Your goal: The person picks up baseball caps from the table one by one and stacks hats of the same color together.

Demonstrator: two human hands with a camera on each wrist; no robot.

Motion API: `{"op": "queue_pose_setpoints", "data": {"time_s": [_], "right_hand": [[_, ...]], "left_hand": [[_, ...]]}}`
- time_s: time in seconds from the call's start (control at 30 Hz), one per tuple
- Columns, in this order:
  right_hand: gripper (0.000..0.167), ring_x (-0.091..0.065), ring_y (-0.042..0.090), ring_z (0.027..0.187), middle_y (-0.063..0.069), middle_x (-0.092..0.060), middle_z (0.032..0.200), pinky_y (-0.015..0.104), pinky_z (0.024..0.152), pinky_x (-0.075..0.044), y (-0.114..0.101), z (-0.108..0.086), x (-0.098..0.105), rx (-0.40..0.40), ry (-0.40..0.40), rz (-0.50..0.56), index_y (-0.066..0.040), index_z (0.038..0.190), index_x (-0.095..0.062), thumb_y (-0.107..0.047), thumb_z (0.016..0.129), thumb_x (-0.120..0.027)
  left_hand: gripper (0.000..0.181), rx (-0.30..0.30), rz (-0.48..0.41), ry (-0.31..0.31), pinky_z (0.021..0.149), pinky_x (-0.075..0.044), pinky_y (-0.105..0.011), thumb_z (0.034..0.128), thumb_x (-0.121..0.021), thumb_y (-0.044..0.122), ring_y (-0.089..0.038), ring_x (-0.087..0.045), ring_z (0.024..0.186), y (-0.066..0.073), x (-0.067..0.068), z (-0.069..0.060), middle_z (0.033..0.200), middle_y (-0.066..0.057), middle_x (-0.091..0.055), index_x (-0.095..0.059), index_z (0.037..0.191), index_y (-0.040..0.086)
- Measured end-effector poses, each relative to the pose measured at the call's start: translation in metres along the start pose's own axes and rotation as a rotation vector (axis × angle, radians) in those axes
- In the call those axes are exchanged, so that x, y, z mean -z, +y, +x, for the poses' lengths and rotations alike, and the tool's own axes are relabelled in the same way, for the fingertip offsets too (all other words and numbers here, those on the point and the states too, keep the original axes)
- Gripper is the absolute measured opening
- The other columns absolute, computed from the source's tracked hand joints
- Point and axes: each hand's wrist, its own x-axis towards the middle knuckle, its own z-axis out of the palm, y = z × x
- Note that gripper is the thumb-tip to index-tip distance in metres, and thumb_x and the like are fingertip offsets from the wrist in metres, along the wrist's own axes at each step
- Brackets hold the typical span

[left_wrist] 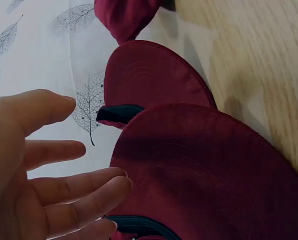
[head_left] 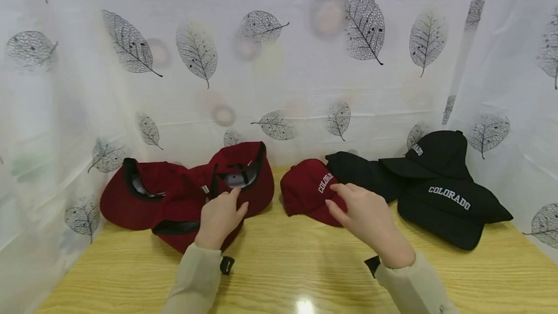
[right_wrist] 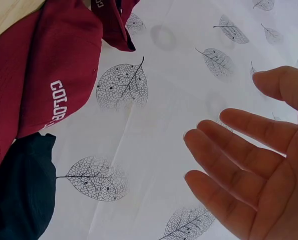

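My left hand [head_left: 221,218] hovers over a cluster of dark red caps, its fingers apart and holding nothing. In that cluster, one cap [head_left: 124,205] lies at the left, another [head_left: 262,193] at the back right, and a third [head_left: 176,242] in front, partly behind my hand. The left wrist view shows their red brims [left_wrist: 204,155] beyond the spread fingers [left_wrist: 78,197]. My right hand [head_left: 370,214] is in front of a single red cap [head_left: 302,185] lettered in white, covering part of it from the head view. Its loosely extended fingers [right_wrist: 229,175] hold nothing.
Black caps are piled at the right: a lettered one [head_left: 451,207] in front, another [head_left: 440,159] on top, and a third [head_left: 364,171] beside the single red cap. A wooden table [head_left: 283,265] carries everything. White leaf-print curtain [head_left: 270,86] closes the back and sides.
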Motion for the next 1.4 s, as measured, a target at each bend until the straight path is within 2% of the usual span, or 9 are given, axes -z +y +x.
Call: {"op": "queue_pose_setpoints", "data": {"time_s": [0.1, 0.2, 0.37, 0.53, 0.7, 0.83, 1.03, 1.17, 1.4], "right_hand": [[0.027, -0.053, 0.013, 0.055, 0.006, -0.064, 0.084, 0.026, 0.048, -0.044, -0.001, 0.001, -0.001, -0.007, -0.013, -0.002, -0.005, 0.096, -0.064, -0.022, 0.075, -0.069], [0.028, -0.054, 0.013, 0.056, 0.006, -0.064, 0.084, 0.026, 0.049, -0.044, -0.002, 0.001, -0.001, -0.013, -0.022, -0.003, -0.005, 0.097, -0.065, -0.023, 0.076, -0.068], [0.028, -0.057, 0.015, 0.062, 0.006, -0.064, 0.085, 0.029, 0.052, -0.047, -0.001, 0.001, -0.003, -0.01, -0.03, -0.006, -0.005, 0.097, -0.064, -0.024, 0.076, -0.067], [0.028, -0.058, 0.016, 0.062, 0.007, -0.064, 0.083, 0.029, 0.052, -0.047, -0.002, 0.001, -0.004, -0.001, -0.028, -0.008, -0.004, 0.096, -0.064, -0.024, 0.076, -0.067], [0.027, -0.057, 0.015, 0.06, 0.006, -0.064, 0.082, 0.029, 0.052, -0.047, -0.003, 0.001, -0.004, -0.006, -0.036, -0.013, -0.005, 0.095, -0.064, -0.024, 0.076, -0.067], [0.027, -0.057, 0.014, 0.059, 0.006, -0.064, 0.082, 0.028, 0.051, -0.047, -0.003, 0.001, -0.005, -0.006, -0.045, -0.014, -0.005, 0.095, -0.064, -0.024, 0.076, -0.067], [0.027, -0.055, 0.014, 0.057, 0.006, -0.064, 0.08, 0.027, 0.049, -0.046, -0.004, 0.0, -0.006, -0.011, -0.048, -0.016, -0.005, 0.095, -0.065, -0.024, 0.076, -0.067], [0.027, -0.055, 0.014, 0.057, 0.005, -0.064, 0.079, 0.027, 0.049, -0.046, -0.004, 0.0, -0.006, -0.015, -0.046, -0.016, -0.006, 0.095, -0.065, -0.024, 0.076, -0.067], [0.026, -0.056, 0.014, 0.058, 0.005, -0.064, 0.08, 0.028, 0.049, -0.046, -0.003, 0.001, -0.007, -0.003, -0.036, -0.013, -0.006, 0.095, -0.065, -0.024, 0.076, -0.067]], "left_hand": [[0.035, 0.011, 0.012, -0.01, 0.035, -0.036, -0.032, 0.0778, -0.065, 0.03, -0.021, -0.046, 0.041, -0.002, -0.003, 0.0, 0.058, -0.008, -0.05, -0.057, 0.104, 0.009], [0.043, 0.062, 0.018, -0.049, 0.038, -0.039, -0.034, 0.0795, -0.063, 0.034, -0.023, -0.049, 0.046, -0.002, -0.006, -0.001, 0.066, -0.011, -0.053, -0.056, 0.114, 0.01], [0.053, 0.139, 0.024, -0.119, 0.049, -0.044, -0.042, 0.0829, -0.056, 0.044, -0.033, -0.052, 0.071, -0.001, -0.009, -0.003, 0.087, -0.022, -0.051, -0.05, 0.126, 0.013], [0.054, 0.176, 0.026, -0.131, 0.053, -0.045, -0.046, 0.0837, -0.052, 0.048, -0.039, -0.046, 0.084, 0.0, -0.013, -0.005, 0.098, -0.026, -0.045, -0.051, 0.126, 0.014], [0.05, 0.213, -0.02, -0.121, 0.052, -0.044, -0.05, 0.0844, -0.053, 0.046, -0.044, -0.047, 0.084, 0.001, -0.015, -0.005, 0.1, -0.028, -0.042, -0.053, 0.117, 0.009], [0.044, 0.234, -0.042, -0.103, 0.049, -0.044, -0.049, 0.0844, -0.055, 0.042, -0.044, -0.049, 0.074, 0.002, -0.015, -0.005, 0.097, -0.029, -0.041, -0.052, 0.108, 0.006], [0.042, 0.228, 0.003, -0.027, 0.047, -0.044, -0.047, 0.0815, -0.061, 0.038, -0.04, -0.049, 0.06, 0.003, -0.011, -0.005, 0.089, -0.03, -0.043, -0.051, 0.102, 0.003], [0.04, 0.243, 0.032, 0.024, 0.044, -0.044, -0.046, 0.0802, -0.064, 0.033, -0.037, -0.05, 0.055, 0.003, -0.005, -0.005, 0.085, -0.027, -0.044, -0.051, 0.102, 0.002], [0.029, 0.273, 0.038, 0.104, 0.042, -0.043, -0.046, 0.078, -0.066, 0.02, -0.036, -0.05, 0.049, -0.001, 0.006, -0.004, 0.078, -0.024, -0.046, -0.051, 0.088, -0.003]]}}
